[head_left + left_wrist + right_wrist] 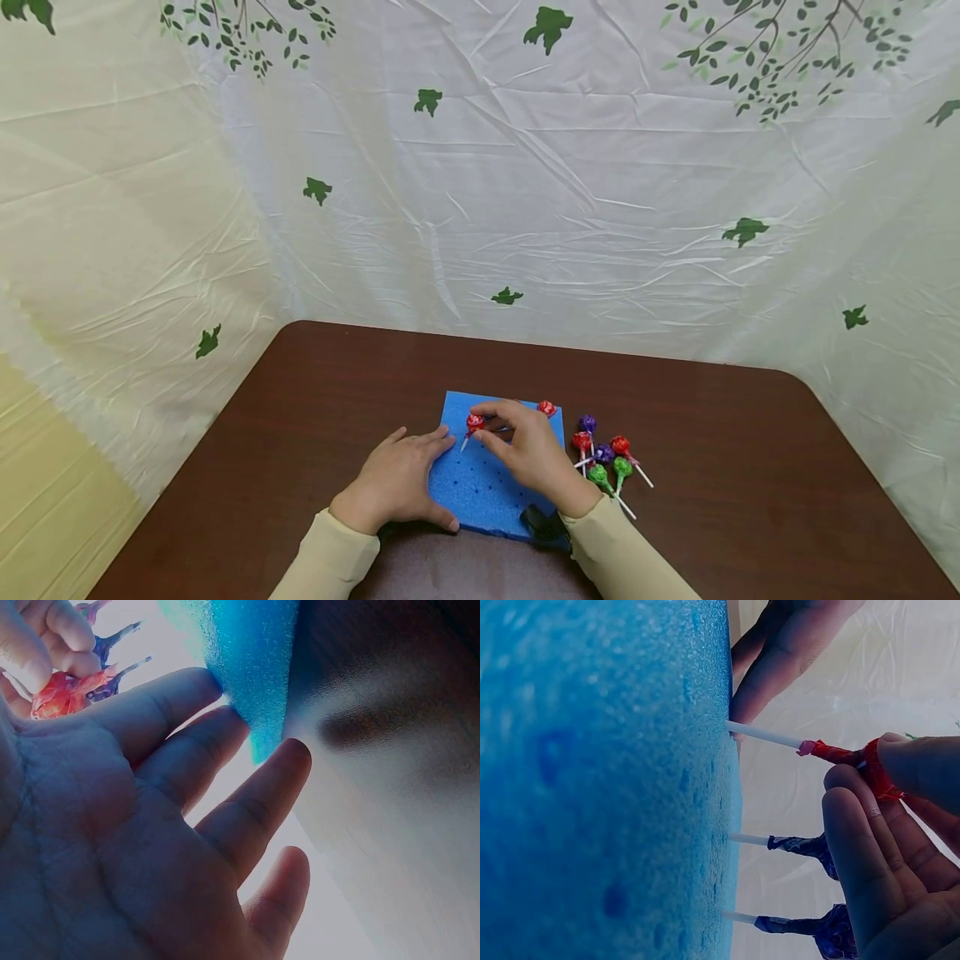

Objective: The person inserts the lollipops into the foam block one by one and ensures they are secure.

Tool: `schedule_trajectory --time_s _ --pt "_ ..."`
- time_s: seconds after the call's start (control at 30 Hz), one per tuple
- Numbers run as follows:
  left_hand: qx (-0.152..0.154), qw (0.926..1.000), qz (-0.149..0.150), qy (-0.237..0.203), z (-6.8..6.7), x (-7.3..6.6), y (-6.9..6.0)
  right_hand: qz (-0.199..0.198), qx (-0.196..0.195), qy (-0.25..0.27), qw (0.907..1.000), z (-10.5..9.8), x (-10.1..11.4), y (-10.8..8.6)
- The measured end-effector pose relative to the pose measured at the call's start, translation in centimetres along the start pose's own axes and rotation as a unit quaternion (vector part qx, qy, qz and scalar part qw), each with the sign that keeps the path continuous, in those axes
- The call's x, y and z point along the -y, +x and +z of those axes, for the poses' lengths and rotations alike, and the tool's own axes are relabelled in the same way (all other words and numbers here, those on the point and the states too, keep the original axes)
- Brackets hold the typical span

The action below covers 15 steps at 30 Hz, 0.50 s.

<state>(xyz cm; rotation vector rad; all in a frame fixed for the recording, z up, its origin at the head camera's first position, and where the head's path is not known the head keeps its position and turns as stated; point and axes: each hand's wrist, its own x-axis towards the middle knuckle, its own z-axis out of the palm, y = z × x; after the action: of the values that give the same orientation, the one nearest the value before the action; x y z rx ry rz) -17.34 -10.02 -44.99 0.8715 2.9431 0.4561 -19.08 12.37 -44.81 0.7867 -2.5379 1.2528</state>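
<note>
A red-wrapped lollipop (475, 422) is pinched by the head between the thumb and fingers of my right hand (528, 446). Its white stick (765, 735) slants down to the face of a blue foam block (480, 508); how far it goes in I cannot tell. My left hand (401, 475) lies along the block's left side, fingers extended, with some fingertips touching the foam edge (259, 690). Two purple lollipops (799, 846) stand in the foam behind my right hand, which hides them in the head view. Small holes dot the block.
Another red lollipop (547, 408) shows at the block's far right corner. Right of the block lies a loose pile of red, purple and green lollipops (621, 468) on the brown table (360, 367). A black device (543, 523) sits at my right wrist.
</note>
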Motion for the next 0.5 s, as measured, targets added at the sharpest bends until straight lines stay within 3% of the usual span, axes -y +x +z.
schedule_trajectory --time_s 0.5 --pt "-0.001 1.0 -0.001 0.003 -0.06 -0.03 -0.02 0.007 0.02 -0.006 0.9998 0.13 -0.12 0.03"
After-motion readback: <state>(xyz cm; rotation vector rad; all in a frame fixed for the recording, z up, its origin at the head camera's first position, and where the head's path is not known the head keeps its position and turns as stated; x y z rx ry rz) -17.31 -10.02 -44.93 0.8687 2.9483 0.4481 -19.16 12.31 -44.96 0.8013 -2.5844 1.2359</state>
